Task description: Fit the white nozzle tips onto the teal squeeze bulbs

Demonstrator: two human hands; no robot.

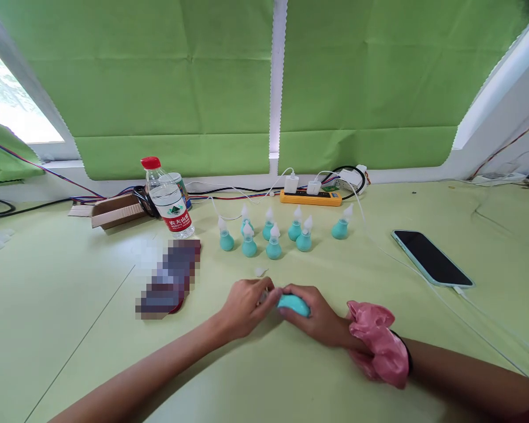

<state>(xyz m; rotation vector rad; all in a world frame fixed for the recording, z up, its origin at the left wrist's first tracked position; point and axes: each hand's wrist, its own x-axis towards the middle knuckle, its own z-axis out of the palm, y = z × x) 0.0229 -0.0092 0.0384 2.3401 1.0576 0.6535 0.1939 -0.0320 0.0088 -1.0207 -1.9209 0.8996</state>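
Note:
My right hand [312, 314] is wrapped round the teal bulb [293, 304] of a nasal aspirator, which lies on its side. At the bulb's left end, my left hand [247, 308] pinches a clear piece [263, 296], mostly hidden by the fingers. Both hands meet just above the table. A small whitish translucent tip [260, 272] lies on the table beyond my left hand. Farther back stand several upright nasal aspirators [274, 247] with teal bulbs, clear necks and whitish tips; one aspirator [340, 228] stands apart to the right.
On the left are a water bottle [173, 205], an open cardboard box [117, 211] and a blurred flat item [171, 282]. An orange power strip [311, 198] with chargers sits at the back. A phone [432, 258] and its white cable lie on the right.

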